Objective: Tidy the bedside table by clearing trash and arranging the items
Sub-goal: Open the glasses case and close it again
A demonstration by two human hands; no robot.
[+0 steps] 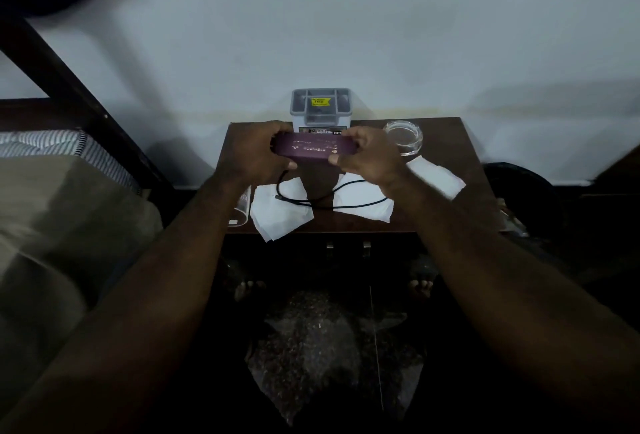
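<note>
Left hand [254, 153] grips purple case [306, 150] left end | right hand [367, 158] grips right end | above table [448, 144]

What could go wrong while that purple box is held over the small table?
The black cable runs up toward the left hand; lifting the purple box might drag it and pull the tissues, one already overhanging the table edge. The right hand is close to the glass dish and could knock it.

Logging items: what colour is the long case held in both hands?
The long rectangular case is dark purple with gold lettering; head view.
</note>
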